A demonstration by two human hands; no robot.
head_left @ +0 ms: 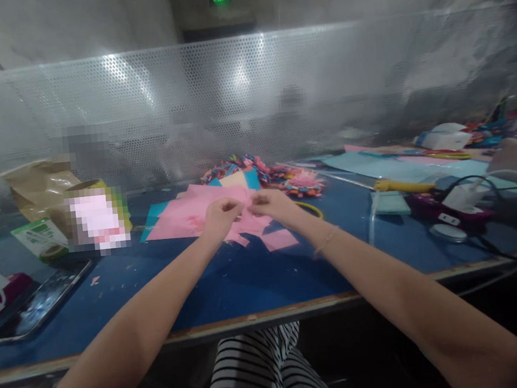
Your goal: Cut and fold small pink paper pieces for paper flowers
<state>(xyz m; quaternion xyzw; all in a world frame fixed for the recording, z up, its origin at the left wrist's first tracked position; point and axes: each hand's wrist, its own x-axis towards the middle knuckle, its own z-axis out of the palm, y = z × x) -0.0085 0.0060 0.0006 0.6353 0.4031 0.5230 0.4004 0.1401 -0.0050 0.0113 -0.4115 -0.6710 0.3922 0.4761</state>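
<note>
Both hands meet over a pile of pink paper sheets (pixel 182 216) on the blue table. My left hand (pixel 222 212) has its thumb and fingers pinched together. Close by on the right, my right hand (pixel 268 204) is pinched the same way, fingertips almost touching the left ones. Pink paper shows between the fingertips; its outline blends into the pile behind. Below the hands lies a small pink paper square (pixel 280 239) beside narrower pink strips (pixel 239 238). A blue sheet (pixel 151 218) sticks out under the pile's left side.
Colourful folded-paper pieces (pixel 300 181) lie behind the pile. To the left are a phone (pixel 43 303), a brown paper bag (pixel 40 184) and a yellow container (pixel 119 201). On the right are a yellow-handled tool (pixel 399 186), a purple power strip (pixel 452 210) with cables, and light-blue sheets (pixel 384 166).
</note>
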